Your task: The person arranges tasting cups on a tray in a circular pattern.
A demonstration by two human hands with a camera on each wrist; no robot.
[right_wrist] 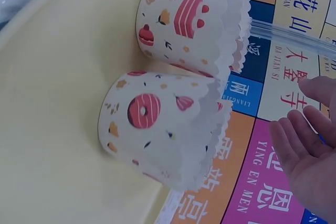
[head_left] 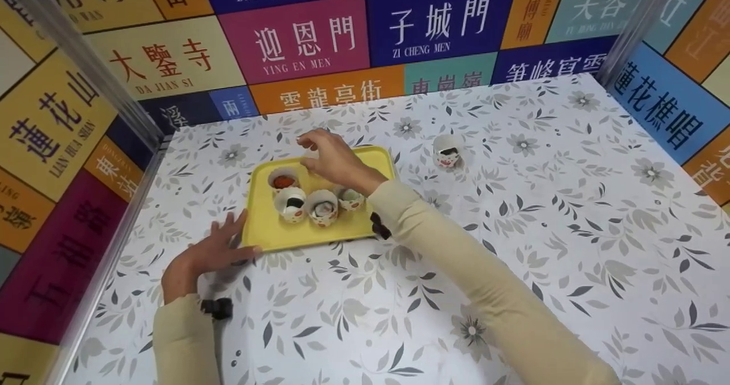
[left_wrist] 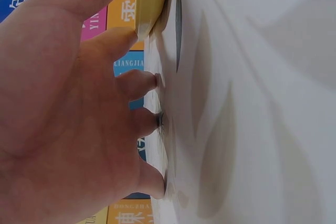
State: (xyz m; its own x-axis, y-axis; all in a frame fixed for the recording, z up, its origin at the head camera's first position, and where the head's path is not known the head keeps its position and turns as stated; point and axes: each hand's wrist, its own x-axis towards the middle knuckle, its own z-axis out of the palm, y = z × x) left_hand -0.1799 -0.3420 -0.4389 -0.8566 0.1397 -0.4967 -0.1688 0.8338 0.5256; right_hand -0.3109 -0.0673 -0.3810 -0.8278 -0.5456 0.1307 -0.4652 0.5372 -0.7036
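Observation:
My left hand [head_left: 214,251] touches the left edge of a yellow tray [head_left: 268,234], fingers spread. In the left wrist view, a finger reaches the tray's side [left_wrist: 149,3] and the other fingertips rest on the tablecloth. My right hand [head_left: 336,159] hovers above the back of the tray, fingers loosely bent, holding nothing. Several printed paper baking cups stand on the tray: one with red contents [head_left: 283,181], one with black-and-white contents [head_left: 292,207], one with pale contents [head_left: 323,209] and another [head_left: 351,198] beside the right forearm. The right wrist view shows a donut-printed cup [right_wrist: 157,124] close up.
Another paper cup [head_left: 447,152] with dark contents stands on the table right of the tray. A floral tablecloth [head_left: 365,311] covers the table. Panels with colourful signs [head_left: 302,40] border its back and sides.

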